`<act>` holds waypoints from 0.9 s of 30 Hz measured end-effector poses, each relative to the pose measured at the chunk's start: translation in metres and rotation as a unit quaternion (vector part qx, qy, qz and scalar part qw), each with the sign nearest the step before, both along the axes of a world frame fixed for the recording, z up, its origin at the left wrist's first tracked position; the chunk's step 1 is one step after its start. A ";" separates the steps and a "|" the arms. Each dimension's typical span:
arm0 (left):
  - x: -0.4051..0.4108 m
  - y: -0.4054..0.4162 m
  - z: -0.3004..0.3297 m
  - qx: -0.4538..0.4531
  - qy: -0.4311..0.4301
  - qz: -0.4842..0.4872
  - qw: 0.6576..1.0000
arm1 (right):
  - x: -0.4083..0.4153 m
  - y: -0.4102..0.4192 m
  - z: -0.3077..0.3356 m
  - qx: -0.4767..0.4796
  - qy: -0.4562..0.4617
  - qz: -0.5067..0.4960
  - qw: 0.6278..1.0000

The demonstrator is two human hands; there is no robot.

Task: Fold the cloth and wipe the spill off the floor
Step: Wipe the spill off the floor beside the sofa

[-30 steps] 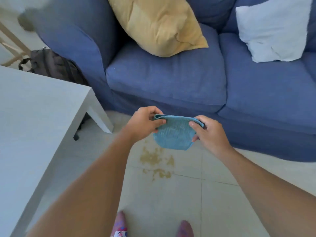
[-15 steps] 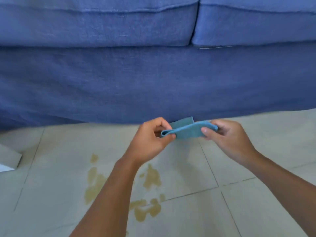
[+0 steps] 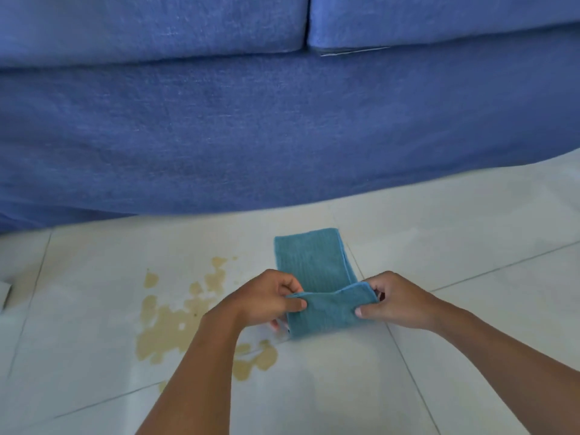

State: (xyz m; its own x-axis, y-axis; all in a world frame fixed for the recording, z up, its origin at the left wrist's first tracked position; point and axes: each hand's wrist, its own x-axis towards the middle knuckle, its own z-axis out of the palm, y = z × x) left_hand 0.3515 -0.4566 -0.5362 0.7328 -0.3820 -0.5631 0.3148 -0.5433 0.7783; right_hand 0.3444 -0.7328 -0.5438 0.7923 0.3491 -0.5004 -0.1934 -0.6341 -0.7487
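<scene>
At the far left edge a pale corner of some object [image 3: 4, 293] pokes into view, too cropped to identify; the tiled floor [image 3: 439, 246] runs pale across the lower half, with the blue sofa [image 3: 219, 136] filling the upper half, its two seat cushions meeting at a seam above. Left of centre the spill [image 3: 169, 324] spreads in yellowish-brown blotches over the tiles, its right part passing under the left forearm; it is unwiped. The left hand [image 3: 266, 302] pinches the cloth's near-left corner, thumb on top and fingers curled beneath, closed tight on the fabric. The cloth [image 3: 314, 268] is teal and ribbed, folded into a long narrow strip; its far part lies flat on the floor just right of the spill and short of the sofa; its near end is lifted and turned back over itself between the two hands. The right hand [image 3: 398, 302] grips the near-right corner likewise, thumb pressed on the upper face, fingers folded under; both forearms reach in from the bottom edge.
</scene>
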 end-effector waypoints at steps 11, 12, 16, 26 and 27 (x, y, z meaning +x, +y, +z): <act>0.094 -0.009 -0.022 0.177 -0.181 0.202 0.946 | 0.091 0.042 -0.022 -0.061 -0.145 -0.228 0.961; 0.094 -0.010 -0.023 0.190 -0.190 0.197 0.943 | 0.090 0.046 -0.023 -0.091 -0.184 -0.226 0.952; 0.093 0.005 -0.008 0.292 -0.285 0.043 0.912 | 0.075 0.060 -0.021 -0.185 -0.278 -0.034 0.942; 0.092 0.055 0.029 0.425 -0.275 -0.227 0.832 | 0.080 0.078 -0.001 -0.337 -0.111 0.280 0.892; 0.087 0.056 0.029 0.425 -0.271 -0.250 0.827 | 0.078 0.077 -0.001 -0.343 -0.118 0.279 0.889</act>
State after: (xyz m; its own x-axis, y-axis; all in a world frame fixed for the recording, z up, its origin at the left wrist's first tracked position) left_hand 0.4387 -0.4002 -0.5071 0.8354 -0.3485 -0.4251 -0.3839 -0.9234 0.0027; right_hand 0.4227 -0.6555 -0.5445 0.7032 0.3975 -0.5896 0.4054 -0.9053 -0.1269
